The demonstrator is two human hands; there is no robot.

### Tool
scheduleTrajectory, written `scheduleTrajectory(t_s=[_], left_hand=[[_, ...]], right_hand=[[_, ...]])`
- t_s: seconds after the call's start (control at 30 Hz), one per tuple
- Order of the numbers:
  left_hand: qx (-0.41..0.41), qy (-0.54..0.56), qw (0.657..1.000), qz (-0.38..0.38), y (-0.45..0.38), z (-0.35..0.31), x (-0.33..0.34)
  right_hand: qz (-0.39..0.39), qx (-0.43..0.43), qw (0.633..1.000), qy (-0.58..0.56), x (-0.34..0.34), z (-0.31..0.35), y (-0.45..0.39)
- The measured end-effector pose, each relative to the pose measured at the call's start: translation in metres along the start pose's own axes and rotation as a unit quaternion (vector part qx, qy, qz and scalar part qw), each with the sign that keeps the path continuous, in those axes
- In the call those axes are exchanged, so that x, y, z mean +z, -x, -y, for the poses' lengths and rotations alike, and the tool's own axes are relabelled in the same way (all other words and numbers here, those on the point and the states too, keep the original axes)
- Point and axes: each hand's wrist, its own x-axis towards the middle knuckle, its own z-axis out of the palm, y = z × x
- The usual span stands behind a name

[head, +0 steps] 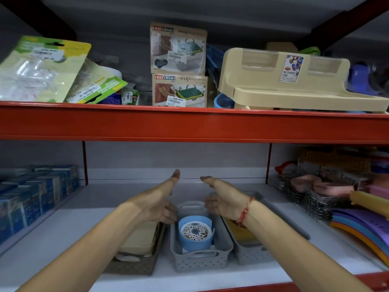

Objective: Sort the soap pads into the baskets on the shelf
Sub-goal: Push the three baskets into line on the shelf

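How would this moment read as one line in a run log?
left hand: open, empty | right hand: open, empty | both above middle grey basket | basket holds blue round item | lower shelf

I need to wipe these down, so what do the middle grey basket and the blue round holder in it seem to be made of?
The grey basket looks like moulded plastic with a matte finish: its walls carry a regular grid of small holes and a moulded handle slot. The blue holder also looks like plastic, smooth with a slight sheen; its floral top may be printed card or a pad, I cannot tell which.
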Motion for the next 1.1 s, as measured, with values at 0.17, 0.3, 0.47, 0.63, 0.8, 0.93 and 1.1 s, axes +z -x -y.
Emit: scheduleTrajectory(t_s=[0.17,0.3,0.47,0.63,0.8,0.93,1.1], left_hand=[[-0.003,0.035,0.999,-0.022,0.021,0.010,-0.057],[-0.021,0.029,0.998,-0.042,0.031,0.026,-0.090],[-0.034,0.036,0.999,-0.019,0.036,0.036,-0.115],[-0.043,0.024,0.999,0.000,0.030,0.039,-0.115],[-0.072,-0.027,0.997,0.006,0.015,0.044,-0.103],[-0.078,-0.027,0.997,-0.006,0.009,0.044,-0.102],[-0.083,-0.027,0.996,0.002,0.004,0.042,-0.108]], right_hand=[[0.056,0.010,0.996,-0.065,0.048,0.001,0.000],[0.102,0.047,0.991,-0.074,0.101,-0.012,-0.002],[0.097,0.068,0.992,-0.033,0.138,-0.025,-0.009],[0.033,0.041,0.998,0.032,0.156,-0.032,-0.023],[0.012,0.074,0.997,0.032,0.152,-0.032,-0.017],[0.033,0.087,0.995,0.021,0.146,-0.033,-0.020],[0.039,0.096,0.994,0.015,0.142,-0.030,-0.024]])
